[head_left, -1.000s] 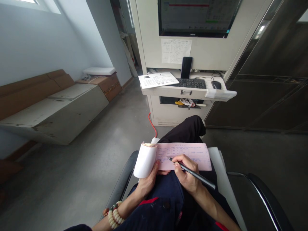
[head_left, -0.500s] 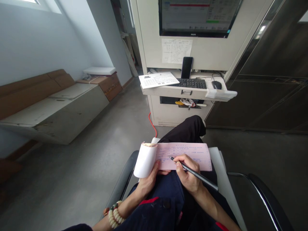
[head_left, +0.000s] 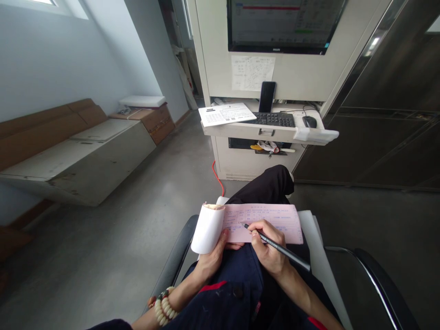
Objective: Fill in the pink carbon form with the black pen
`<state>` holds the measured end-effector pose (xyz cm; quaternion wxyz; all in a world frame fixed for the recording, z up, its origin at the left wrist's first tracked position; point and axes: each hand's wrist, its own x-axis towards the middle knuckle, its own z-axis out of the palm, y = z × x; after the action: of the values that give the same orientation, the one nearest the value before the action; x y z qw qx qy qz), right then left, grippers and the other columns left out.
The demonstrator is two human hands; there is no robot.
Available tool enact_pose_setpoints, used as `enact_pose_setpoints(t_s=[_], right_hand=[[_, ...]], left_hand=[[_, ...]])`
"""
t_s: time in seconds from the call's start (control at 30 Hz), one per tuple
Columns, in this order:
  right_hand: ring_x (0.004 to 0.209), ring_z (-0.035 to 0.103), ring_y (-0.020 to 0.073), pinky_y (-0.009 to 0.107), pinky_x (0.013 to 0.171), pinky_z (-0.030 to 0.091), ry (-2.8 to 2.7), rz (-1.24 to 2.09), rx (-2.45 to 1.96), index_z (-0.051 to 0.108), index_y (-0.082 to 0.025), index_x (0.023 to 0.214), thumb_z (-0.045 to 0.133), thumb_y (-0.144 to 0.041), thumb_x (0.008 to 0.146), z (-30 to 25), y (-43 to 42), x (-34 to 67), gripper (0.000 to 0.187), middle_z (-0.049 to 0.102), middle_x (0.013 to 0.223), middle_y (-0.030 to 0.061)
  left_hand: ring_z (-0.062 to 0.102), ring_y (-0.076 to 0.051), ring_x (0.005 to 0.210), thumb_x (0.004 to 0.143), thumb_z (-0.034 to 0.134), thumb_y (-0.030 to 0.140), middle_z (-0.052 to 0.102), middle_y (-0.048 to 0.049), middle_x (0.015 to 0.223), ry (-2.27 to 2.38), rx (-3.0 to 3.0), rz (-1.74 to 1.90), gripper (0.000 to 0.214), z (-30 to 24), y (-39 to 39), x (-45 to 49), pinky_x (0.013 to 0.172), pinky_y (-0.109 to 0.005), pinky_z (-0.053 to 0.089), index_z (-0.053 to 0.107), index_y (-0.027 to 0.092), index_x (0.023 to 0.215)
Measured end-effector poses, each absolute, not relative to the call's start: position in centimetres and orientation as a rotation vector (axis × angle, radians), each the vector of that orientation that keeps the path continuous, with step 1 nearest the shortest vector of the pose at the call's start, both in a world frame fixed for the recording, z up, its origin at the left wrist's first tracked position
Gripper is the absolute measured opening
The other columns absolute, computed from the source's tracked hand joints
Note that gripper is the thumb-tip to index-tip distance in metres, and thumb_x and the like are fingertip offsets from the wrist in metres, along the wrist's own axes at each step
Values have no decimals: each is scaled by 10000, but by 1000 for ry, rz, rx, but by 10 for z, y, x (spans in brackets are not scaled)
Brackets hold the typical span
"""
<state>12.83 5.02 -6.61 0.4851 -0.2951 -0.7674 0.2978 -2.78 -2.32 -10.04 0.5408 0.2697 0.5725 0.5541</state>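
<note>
Across my lap lies a pad of pink printed forms with blue writing on it. Its turned-back pages make a white roll at the left end. My left hand grips the pad from below and from the left, thumb on top by the roll and fingers partly hidden underneath. In my right hand is a dark pen, pinched between thumb and fingers. The pen's tip is at the left part of the pink sheet; whether it touches the paper I cannot tell.
Ahead, a cabinet's pull-out shelf bears a keyboard, a mouse, a propped phone and a white printed sheet. Above is a monitor. Chair armrests flank me. A red cable runs along the floor.
Almost nothing differs. The pen and my right hand have shifted only very slightly; my left hand and the pad stay in place.
</note>
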Motion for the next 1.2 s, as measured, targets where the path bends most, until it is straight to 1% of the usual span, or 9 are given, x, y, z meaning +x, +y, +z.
enact_pose_setpoints(t_s=[0.27,0.53,0.63,0.8,1.03,1.2], right_hand=[[643,600,132,228,618,455,-1873,725,-710,605,-177,810,491,-140,853,-66,50,128,127,625,712,13],[667,613,138,234,636,463,-1858,724,-720,606,-179,832,489,-135,855,-67,50,129,127,633,731,16],[661,613,132,226,635,467,-1844,730,-725,606,-182,827,484,-127,850,-66,49,130,136,634,725,9],[647,610,128,223,625,467,-1830,730,-742,610,-184,816,484,-135,854,-66,49,131,141,630,712,6],[645,615,149,247,616,479,-1833,723,-766,611,-193,810,478,-138,845,-65,49,129,149,638,713,14],[628,612,155,254,599,485,-1827,721,-778,614,-200,804,476,-137,838,-64,48,129,156,637,702,12]], left_hand=[[697,-308,822,806,627,532,716,-141,812,1368,631,1317,385,-100,-24,-27,863,-388,558,650,154,737],[699,-296,814,793,634,583,721,-138,829,1362,650,1313,441,-104,-24,-29,870,-378,562,662,144,763],[699,-298,820,791,635,599,716,-134,791,1367,658,1319,454,-104,-23,-29,888,-378,558,663,150,730],[698,-308,790,764,649,635,706,-131,740,1368,667,1330,478,-102,-22,-28,872,-398,571,657,163,685],[695,-314,832,803,639,560,716,-132,783,1373,664,1324,411,-101,-23,-28,933,-406,543,664,163,699],[695,-312,825,825,618,533,714,-133,785,1367,664,1323,392,-99,-22,-28,893,-400,560,653,168,685]])
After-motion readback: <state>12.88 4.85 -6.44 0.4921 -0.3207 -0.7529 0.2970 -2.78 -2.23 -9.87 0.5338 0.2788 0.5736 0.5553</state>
